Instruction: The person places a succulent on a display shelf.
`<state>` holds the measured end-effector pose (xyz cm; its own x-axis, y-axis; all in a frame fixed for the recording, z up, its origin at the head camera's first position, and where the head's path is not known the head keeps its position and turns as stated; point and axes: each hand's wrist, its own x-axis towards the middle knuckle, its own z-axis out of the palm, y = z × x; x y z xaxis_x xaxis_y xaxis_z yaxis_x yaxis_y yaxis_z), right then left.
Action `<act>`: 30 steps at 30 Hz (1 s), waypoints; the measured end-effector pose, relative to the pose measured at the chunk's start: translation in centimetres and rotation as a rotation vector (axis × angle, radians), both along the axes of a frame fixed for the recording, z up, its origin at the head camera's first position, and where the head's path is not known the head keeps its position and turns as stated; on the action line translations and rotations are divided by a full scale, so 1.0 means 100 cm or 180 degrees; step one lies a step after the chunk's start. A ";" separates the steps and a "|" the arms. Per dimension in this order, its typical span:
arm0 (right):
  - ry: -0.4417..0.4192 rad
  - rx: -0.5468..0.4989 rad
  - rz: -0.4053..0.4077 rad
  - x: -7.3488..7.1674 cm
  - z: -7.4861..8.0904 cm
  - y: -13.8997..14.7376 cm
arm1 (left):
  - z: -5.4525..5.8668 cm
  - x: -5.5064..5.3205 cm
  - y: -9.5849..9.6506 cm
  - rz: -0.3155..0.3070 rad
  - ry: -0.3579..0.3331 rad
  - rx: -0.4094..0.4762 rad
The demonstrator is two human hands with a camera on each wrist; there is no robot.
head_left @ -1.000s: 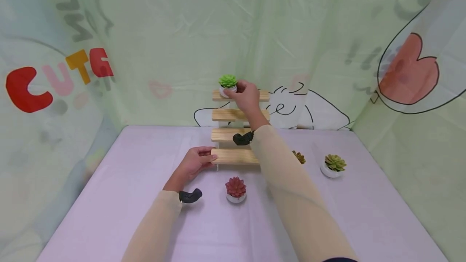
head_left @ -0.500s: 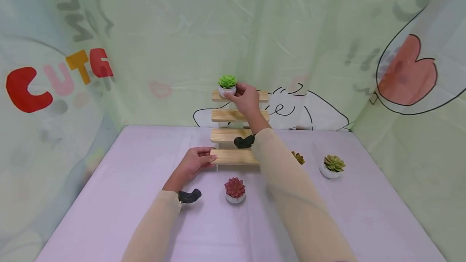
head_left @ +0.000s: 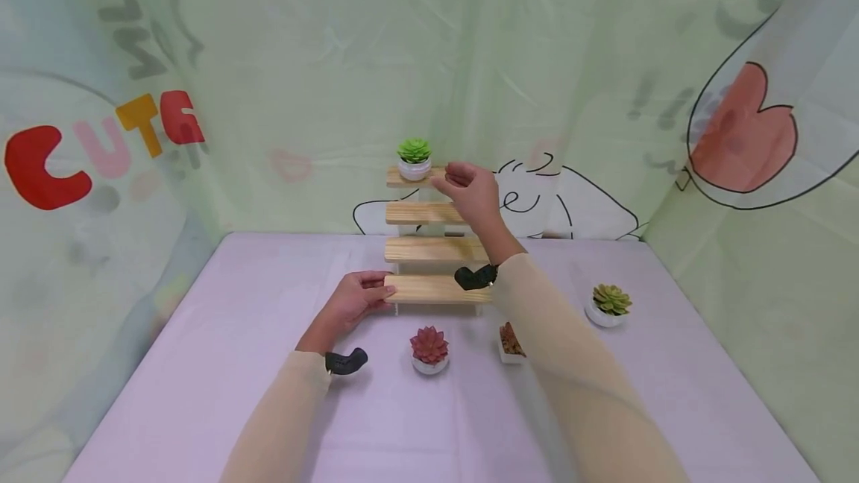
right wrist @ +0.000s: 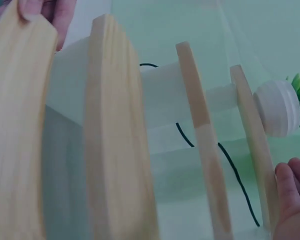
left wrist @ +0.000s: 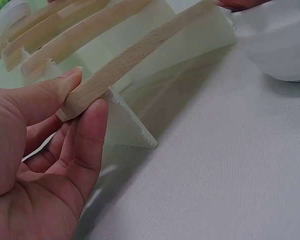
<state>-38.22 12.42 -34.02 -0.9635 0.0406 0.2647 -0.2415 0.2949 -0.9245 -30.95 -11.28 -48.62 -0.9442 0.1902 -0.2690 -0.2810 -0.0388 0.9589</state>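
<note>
A wooden tiered shelf (head_left: 432, 248) with several planks stands at the back of the table. My left hand (head_left: 356, 300) pinches the left end of its lowest plank, thumb on top and fingers below in the left wrist view (left wrist: 135, 57). On the top plank, toward its left end, a bright green potted succulent (head_left: 414, 160) sits upright in a white pot. My right hand (head_left: 476, 192) is just right of that pot, apart from it, fingers loosely bent and holding nothing. In the right wrist view its fingers (right wrist: 287, 185) lie beside the top plank.
A red succulent (head_left: 429, 349) in a white pot stands before the shelf. To its right is a brown succulent (head_left: 511, 341), partly hidden by my right sleeve. Farther right stands a yellow-green succulent (head_left: 608, 305). A printed curtain (head_left: 302, 95) hangs behind the table.
My right hand has let go of the green potted succulent and moved right and slightly down, leaving the pot on the top plank. The left hand keeps its hold on the lowest plank.
</note>
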 end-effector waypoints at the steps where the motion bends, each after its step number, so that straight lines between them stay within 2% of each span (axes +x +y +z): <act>1: 0.0057 -0.0044 0.0013 0.003 -0.002 0.003 | 0.001 0.000 0.000 0.0003 -0.0004 0.0009; 6: 0.0206 -0.0242 0.0125 0.023 -0.008 0.019 | 0.002 0.000 -0.001 -0.0007 -0.0010 0.0013; 14: 0.0131 -0.0312 0.0162 0.050 -0.023 0.050 | 0.003 0.000 -0.002 -0.0023 0.0010 -0.0001; 23: 0.0104 -0.0113 -0.0059 0.077 -0.043 0.084 | 0.002 -0.002 -0.001 -0.0042 0.0008 0.0023; 30: -0.0016 -0.0117 -0.0203 0.102 -0.064 0.111 | 0.001 0.000 0.001 -0.0010 -0.0013 0.0017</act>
<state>-28.01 23.54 -40.41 -0.9600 0.1116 0.2569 -0.2185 0.2754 -0.9362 -30.93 -11.22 -48.50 -0.9425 0.1947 -0.2717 -0.2850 -0.0432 0.9576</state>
